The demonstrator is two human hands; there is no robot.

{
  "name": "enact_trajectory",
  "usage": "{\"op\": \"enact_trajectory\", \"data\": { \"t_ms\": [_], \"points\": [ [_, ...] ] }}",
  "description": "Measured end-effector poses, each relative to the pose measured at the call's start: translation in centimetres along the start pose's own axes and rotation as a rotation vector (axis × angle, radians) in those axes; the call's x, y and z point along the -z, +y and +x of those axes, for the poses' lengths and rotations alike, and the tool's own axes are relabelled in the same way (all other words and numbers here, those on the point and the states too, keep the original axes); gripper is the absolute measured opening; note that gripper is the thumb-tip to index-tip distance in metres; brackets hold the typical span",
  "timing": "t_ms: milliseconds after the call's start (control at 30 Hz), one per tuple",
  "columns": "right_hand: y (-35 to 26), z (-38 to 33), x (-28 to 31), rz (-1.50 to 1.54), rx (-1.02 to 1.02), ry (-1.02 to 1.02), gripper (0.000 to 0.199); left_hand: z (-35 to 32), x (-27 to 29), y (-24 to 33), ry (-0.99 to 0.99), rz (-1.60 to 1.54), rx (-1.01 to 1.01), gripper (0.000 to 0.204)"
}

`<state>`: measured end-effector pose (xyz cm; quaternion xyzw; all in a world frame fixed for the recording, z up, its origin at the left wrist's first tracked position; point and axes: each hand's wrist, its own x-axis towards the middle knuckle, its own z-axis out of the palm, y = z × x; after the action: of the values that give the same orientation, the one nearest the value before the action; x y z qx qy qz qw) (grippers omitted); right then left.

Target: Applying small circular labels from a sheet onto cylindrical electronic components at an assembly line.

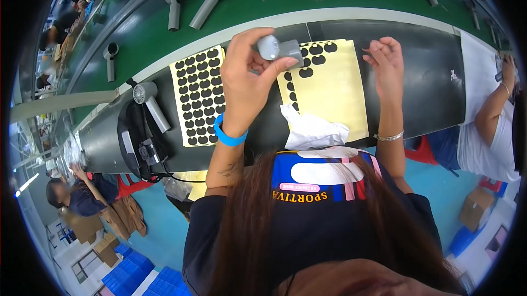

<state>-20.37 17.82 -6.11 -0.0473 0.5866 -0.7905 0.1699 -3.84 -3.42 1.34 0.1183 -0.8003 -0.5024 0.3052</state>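
Note:
My left hand (244,76), with a blue band at its wrist, grips a grey handheld fan (290,50) above the bench; its rounded light-grey end shows between thumb and fingers. My right hand (387,60) is raised to the right with thumb and fingertips pinched together. A tiny dark bit shows at those fingertips, too small to name. Between and below the hands lies a yellow backing sheet (335,93) with a few black stickers (317,50) at its top. Left of it, another sticker sheet (197,98) carries rows of black stickers. Crumpled white paper (313,128) rests on the near edge.
Several grey fans, one of them a fan (214,0), lie on the green conveyor belt (258,10) beyond the bench. Another fan (151,104) lies by a black holder (137,142) with a cable at the left. A co-worker's arm (497,101) reaches in at far right.

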Motion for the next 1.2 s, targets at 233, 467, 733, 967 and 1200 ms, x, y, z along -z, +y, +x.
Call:
{"op": "enact_trajectory", "data": {
  "t_ms": [233, 467, 733, 967, 1200],
  "points": [
    [-3.4, -4.5, -3.5, -0.081, 0.224, -0.184, 0.030, -0.4, -0.3, -0.2, -0.108, -0.296, -0.010, 0.042],
    [-5.8, -7.4, -7.3, -0.059, 0.231, -0.387, 0.037, -1.9, -0.6, 0.6, -0.059, -0.196, -0.061, 0.030],
    [-6.8, -8.0, -8.3, -0.127, 0.226, -0.436, 0.043, -2.9, -1.4, 1.4, -0.159, -0.241, -0.069, 0.033],
    [-7.1, -8.2, -8.1, -0.157, 0.136, -0.386, 0.043, -3.3, -1.8, 1.2, -0.189, -0.336, -0.007, 0.032],
    [-7.1, -8.1, -8.0, -0.184, 0.129, -0.377, 0.042, -3.3, -2.0, 1.0, -0.213, -0.458, 0.047, 0.032]
  ]
}}
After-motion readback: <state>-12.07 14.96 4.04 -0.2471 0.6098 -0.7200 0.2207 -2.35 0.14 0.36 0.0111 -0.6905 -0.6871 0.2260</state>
